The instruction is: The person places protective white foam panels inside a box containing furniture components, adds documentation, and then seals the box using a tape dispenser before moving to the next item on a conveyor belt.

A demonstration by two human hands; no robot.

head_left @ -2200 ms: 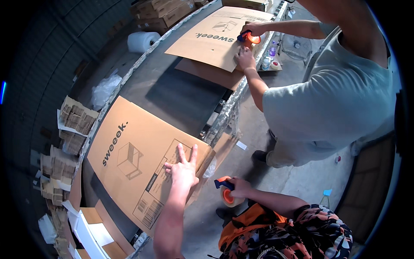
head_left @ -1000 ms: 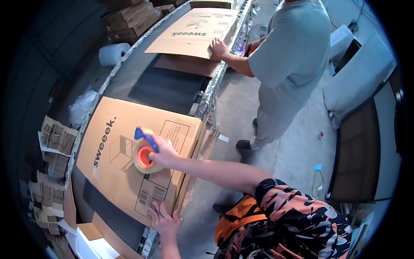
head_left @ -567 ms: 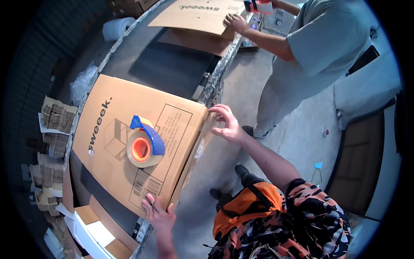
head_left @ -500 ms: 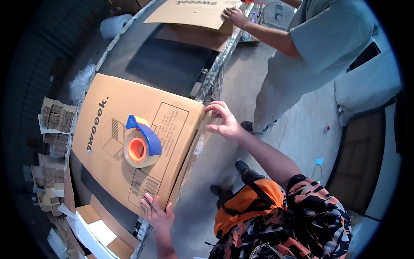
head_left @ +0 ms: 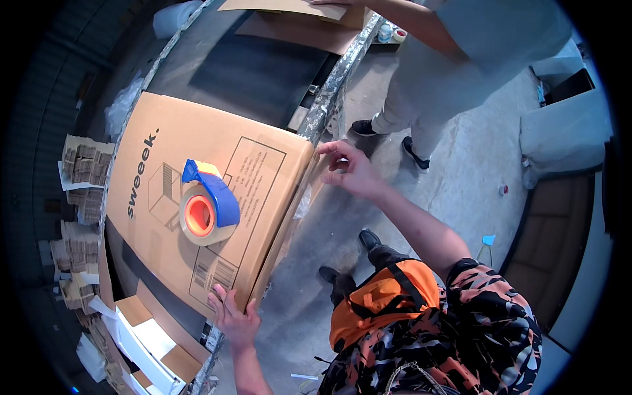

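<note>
Head view: cardboard box [head_left: 217, 141] flat on the conveyor [head_left: 243, 76], blue tape dispenser [head_left: 226, 203] atop it; left hand [head_left: 236, 322], fingers spread, on the near corner; right hand [head_left: 355, 172], loosely curled, just beside the far right corner; neither grasps anything.

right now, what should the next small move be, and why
I'd probably steady the carton at its far right corner with the right hand: that hand is right beside the corner, contact hard to tell, the left hand rests at the near corner, and the tape dispenser lies unheld on top.
</note>
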